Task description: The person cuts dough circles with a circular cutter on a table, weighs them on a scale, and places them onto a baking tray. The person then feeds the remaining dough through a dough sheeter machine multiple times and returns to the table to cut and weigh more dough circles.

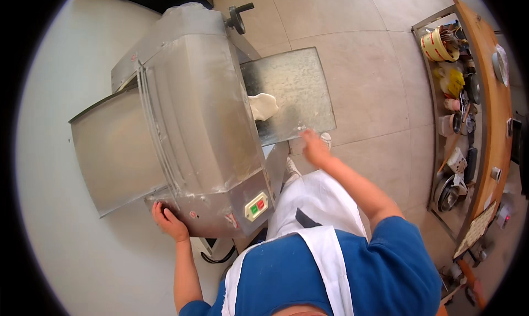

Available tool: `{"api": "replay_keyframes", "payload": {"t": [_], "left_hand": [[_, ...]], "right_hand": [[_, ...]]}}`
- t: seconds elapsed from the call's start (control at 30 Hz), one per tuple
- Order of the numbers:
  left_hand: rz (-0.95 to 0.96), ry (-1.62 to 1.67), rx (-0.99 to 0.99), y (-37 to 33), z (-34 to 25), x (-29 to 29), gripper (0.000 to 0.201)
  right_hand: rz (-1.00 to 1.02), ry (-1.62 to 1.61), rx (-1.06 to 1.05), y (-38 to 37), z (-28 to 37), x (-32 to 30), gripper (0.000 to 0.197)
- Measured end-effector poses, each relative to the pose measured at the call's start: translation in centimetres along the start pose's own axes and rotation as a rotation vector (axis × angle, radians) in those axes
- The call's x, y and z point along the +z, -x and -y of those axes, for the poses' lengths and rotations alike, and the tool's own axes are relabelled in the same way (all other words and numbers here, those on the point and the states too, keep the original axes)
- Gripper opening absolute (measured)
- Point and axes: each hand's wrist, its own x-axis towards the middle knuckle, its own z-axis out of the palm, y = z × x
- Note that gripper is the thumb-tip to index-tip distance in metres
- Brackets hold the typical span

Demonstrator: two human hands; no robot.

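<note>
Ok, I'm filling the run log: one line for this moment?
left hand: at machine; right hand: by metal tray; white dough: on tray

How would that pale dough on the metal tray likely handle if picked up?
The dough would probably sag: its rounded, uneven outline looks soft. It may slide fairly easily if pushed, since the metal tray looks flat and smooth.

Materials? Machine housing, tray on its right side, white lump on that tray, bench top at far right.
Machine housing: likely brushed steel; grey, soft dull sheen, crisp bends.
Tray: sheet metal, perhaps galvanized; thin, mottled grey, cloudy reflections.
White lump: probably dough; matte, off-white, smooth, irregular outline.
Bench top: looks like wood; warm brown, but a veneer can't be excluded.
</note>
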Motion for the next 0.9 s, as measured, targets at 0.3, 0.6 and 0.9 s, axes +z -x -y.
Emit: {"api": "replay_keyframes", "payload": {"t": [0.3, 0.6, 0.9], "left_hand": [[0.046, 0.018, -0.069, -0.1, -0.2, -0.1, 0.029], [0.074, -0.056, -0.035, 0.0, -0.5, -0.4, 0.030], [0.093, -0.032, -0.110, 0.3, 0.3, -0.4, 0.031]], "right_hand": [[0.076, 0.312, 0.307, -9.6, -11.5, 4.0, 0.022], [-0.185, -0.145, 0.327, -15.8, -1.2, 9.9, 0.019], [0.033, -0.166, 0.521, -16.3, -3.8, 9.8, 0.033]]}}
